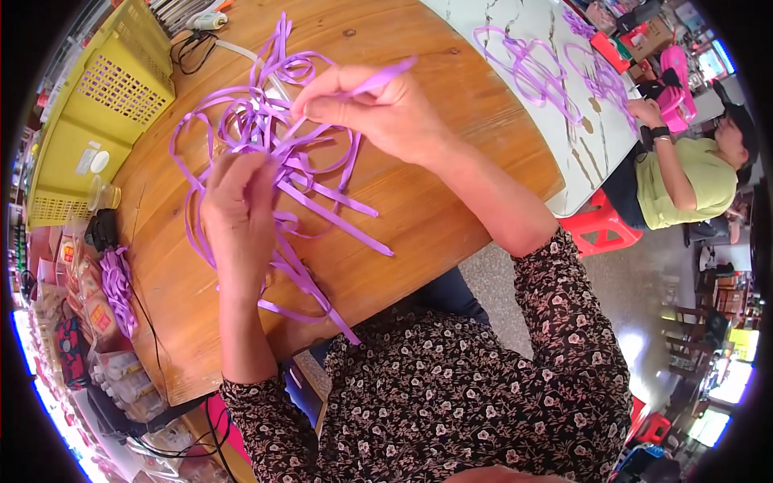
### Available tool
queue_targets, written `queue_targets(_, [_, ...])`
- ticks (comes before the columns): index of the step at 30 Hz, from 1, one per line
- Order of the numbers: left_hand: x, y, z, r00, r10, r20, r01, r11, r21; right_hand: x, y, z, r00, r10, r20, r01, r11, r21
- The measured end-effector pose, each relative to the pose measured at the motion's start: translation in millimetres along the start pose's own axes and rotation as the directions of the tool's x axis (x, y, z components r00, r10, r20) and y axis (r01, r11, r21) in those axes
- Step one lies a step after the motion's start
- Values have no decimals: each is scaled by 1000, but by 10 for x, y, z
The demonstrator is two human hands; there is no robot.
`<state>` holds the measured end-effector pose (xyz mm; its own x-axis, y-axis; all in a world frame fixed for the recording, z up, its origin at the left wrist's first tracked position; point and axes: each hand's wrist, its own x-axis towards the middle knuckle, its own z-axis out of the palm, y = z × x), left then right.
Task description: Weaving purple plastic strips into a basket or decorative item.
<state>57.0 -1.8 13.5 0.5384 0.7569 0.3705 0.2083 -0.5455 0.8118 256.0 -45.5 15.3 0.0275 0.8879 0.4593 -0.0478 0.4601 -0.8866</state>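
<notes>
A loose tangle of purple ribbon (334, 220) lies on the wooden table in front of me, with loops and cut ends spreading out. Over its near-left side my left hand (240, 189) is closed, fingertips pinching ribbon strands. My right hand (374, 109) is above the tangle's right side, thumb and fingers pressed together on a purple ribbon. One tail of that ribbon sticks out past the knuckles to the right; a thin stretch runs down from the fingertips toward my left hand. Something pale and shiny shows partly under the tangle, too covered to name.
A yellow perforated basket (121, 88) stands at the left edge, near a glue gun (208, 22) with a cord. A purple ribbon bundle (118, 291) hangs at the table's left side. On the marble-patterned table (515, 32), more ribbon lies beside a seated person (688, 181).
</notes>
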Motion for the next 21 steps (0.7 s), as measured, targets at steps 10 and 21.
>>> queue_targets(10, [-62,163,195,990,-40,-133,-42,826,-562,-90,-12,244,944,-311,108,327,846,-421])
queue_targets(21, [-100,66,121,961,-256,-106,141,781,-608,-87,-79,159,997,42,-65,-53,980,-190])
